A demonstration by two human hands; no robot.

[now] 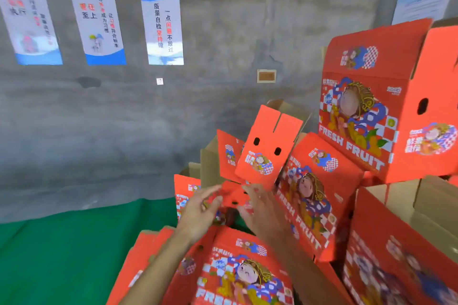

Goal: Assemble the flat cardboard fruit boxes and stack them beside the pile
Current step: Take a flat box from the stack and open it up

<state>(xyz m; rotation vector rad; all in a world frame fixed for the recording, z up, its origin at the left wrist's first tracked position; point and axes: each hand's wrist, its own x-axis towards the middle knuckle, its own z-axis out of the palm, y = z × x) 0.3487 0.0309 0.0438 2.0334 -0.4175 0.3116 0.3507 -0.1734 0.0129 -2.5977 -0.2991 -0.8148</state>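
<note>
Head view looks down over a heap of red cardboard fruit boxes. Nearest, at the bottom edge, a flat box lies face up, printed with a cartoon figure and white lettering; more flat red sheets fan out beside it on the left, over the green floor covering. Both forearms reach forward across this flat box.

Left hand has its fingers spread and relaxed, the fingertips at the edge of a small red flap with dark holes. Right hand is also loose-fingered, touching the same flap from the other side; motion blur hides whether either hand actually pinches it.

Just right of the hands, a folded box printed FRESH FRUIT leans tilted against the pile. At the lower right another red box stands with its top open, showing plain brown inner walls; what is inside it cannot be seen.

Behind the hands, a red panel with a slot and two dark holes stands upright and tilted, with brown cardboard flaps behind it.

Higher on the right, an assembled box sits on top of the pile, its top flap raised and a hand hole in its side.

Farthest back, a grey concrete wall carries three blue-and-white posters with Chinese lettering, and a paper notice at the upper right.
</note>
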